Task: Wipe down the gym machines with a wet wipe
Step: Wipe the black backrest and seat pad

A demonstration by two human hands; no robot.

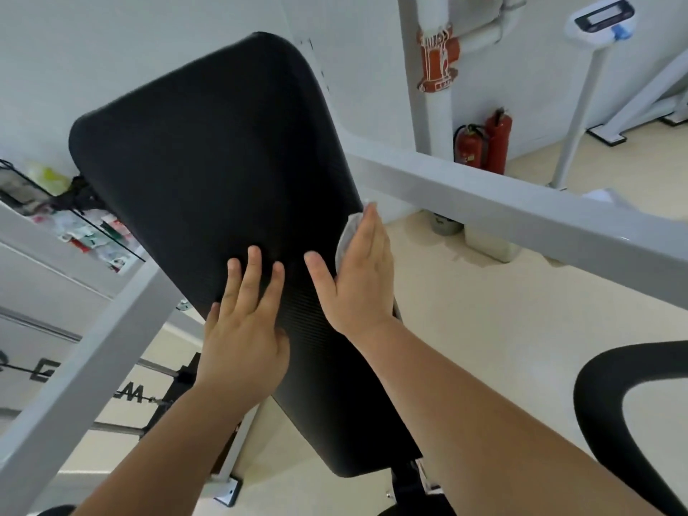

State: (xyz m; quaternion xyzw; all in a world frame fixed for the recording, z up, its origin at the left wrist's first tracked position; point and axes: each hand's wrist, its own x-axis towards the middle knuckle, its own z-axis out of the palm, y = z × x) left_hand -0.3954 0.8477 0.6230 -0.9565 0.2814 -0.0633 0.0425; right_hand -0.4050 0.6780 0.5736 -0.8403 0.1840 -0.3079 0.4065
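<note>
Left hand flat on pad, fingers straight, likely bracing it; right hand presses wipe along pad edge, fingers straight, together.

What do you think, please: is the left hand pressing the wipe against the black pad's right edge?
No: the head view shows the right hand pressing the wipe against the right edge of the black pad; the left hand lies bare on it.

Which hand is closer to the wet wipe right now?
Right. The right hand presses the wet wipe against the right edge of the black pad; the left hand lies flat on the pad, clear of the wipe.
</note>
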